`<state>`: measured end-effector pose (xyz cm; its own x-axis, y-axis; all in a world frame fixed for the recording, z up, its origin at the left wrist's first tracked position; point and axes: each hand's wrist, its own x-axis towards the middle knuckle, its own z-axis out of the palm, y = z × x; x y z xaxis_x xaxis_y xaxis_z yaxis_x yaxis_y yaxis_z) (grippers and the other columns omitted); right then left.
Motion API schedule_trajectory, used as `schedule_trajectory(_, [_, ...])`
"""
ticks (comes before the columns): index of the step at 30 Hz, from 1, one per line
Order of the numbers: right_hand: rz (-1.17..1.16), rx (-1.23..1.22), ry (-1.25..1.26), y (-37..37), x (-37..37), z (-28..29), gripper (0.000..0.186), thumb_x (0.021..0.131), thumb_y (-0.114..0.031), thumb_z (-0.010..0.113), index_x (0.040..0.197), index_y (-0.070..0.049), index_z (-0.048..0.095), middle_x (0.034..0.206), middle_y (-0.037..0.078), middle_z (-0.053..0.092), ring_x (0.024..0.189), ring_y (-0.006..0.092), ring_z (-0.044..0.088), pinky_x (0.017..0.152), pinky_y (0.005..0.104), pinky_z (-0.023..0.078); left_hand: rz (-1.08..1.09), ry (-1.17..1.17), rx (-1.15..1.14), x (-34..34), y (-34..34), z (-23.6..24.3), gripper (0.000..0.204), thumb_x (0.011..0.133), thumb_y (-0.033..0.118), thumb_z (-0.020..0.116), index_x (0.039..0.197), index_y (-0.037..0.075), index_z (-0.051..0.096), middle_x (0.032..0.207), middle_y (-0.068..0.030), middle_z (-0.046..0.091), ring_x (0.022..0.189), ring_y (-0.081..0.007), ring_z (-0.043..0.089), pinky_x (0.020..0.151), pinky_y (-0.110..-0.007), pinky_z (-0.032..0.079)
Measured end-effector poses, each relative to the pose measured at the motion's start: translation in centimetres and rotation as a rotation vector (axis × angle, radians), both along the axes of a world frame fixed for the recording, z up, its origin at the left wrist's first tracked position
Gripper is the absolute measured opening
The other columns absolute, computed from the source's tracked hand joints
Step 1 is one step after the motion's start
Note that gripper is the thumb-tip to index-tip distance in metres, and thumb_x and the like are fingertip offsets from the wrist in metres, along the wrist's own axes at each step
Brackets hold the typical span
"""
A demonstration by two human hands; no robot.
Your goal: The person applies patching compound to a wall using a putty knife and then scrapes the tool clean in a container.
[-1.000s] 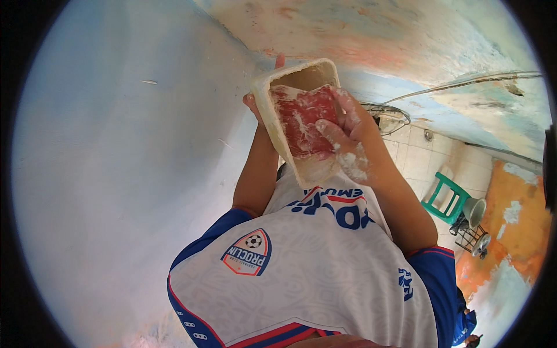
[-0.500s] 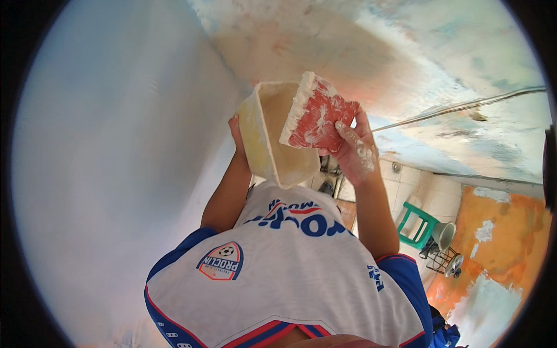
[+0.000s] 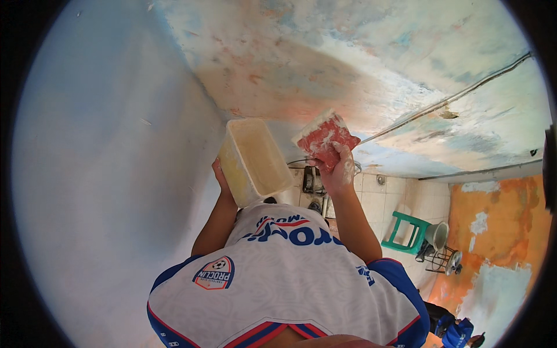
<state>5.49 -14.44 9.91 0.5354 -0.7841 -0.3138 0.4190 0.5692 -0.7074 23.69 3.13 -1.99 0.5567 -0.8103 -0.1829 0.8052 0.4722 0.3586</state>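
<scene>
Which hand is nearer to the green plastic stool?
The right hand, above-left of the green plastic stool in view; the left hand, holding the tub, is farther left.

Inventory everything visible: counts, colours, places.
plastic tub: one, yellowish, centre
putty spreader: one, red, centre right
left wall: one, bluish white, left
patchy wall: one, multicoloured, top
orange wall: one, orange, right
cables: unclear count, dark, upper right
stool: one, green, right
pail: one, grey, beside stool
wire rack: one, black, below pail
floor tiles: several, whitish, right
dark floor objects: unclear count, black, centre
person: one, blue top, lower right
jersey: one, white and blue, bottom
left grip: one, bare, holding plastic tub
right grip: one, smeared white, holding putty spreader
</scene>
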Motion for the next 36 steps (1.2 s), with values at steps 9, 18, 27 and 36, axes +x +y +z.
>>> schedule_trajectory(9, [0.113,-0.281,0.085,0.3,0.8,-0.1,0.024,0.105,-0.023,0.054,0.121,-0.005,0.057,0.104,0.013,0.070,0.080,0.0233,0.070,0.062,0.0339,0.059,0.060,0.019,0.024,-0.3,2.9,-4.9,0.069,0.097,0.058,0.034,0.145,0.010,0.049,0.137,-0.0111,0.059,0.125,-0.0317,0.058,0.106,-0.046,0.048])
schedule_trajectory(18, [0.176,-0.208,-0.127,2.4,-1.1,4.4,0.028,0.106,-0.023,0.052,0.126,-0.004,0.055,0.103,0.014,0.069,0.085,0.0250,0.072,0.064,0.0350,0.064,-0.052,0.130,-0.125,-3.8,3.5,2.7,0.070,0.100,0.059,0.031,0.153,0.014,0.040,0.148,-0.0120,0.051,0.133,-0.0353,0.051,0.112,-0.052,0.041])
schedule_trajectory(27, [0.236,-0.381,-0.062,4.6,-3.6,9.9,0.034,0.097,-0.011,0.066,0.127,0.001,0.054,0.110,0.015,0.069,0.086,0.0271,0.073,0.063,0.0332,0.064,-0.012,0.120,-0.240,-6.3,4.4,8.6,0.071,0.101,0.060,0.035,0.153,0.013,0.038,0.150,-0.0133,0.049,0.134,-0.0349,0.051,0.114,-0.052,0.039])
schedule_trajectory(36, [0.433,-0.327,-0.136,0.4,-5.3,7.7,0.032,0.098,-0.006,0.062,0.129,-0.001,0.054,0.115,0.016,0.068,0.096,0.0306,0.072,0.071,0.0379,0.066,0.171,0.152,-0.255,-13.5,3.6,8.6,0.071,0.102,0.061,0.031,0.153,0.013,0.039,0.149,-0.0126,0.049,0.132,-0.0351,0.052,0.112,-0.055,0.041])
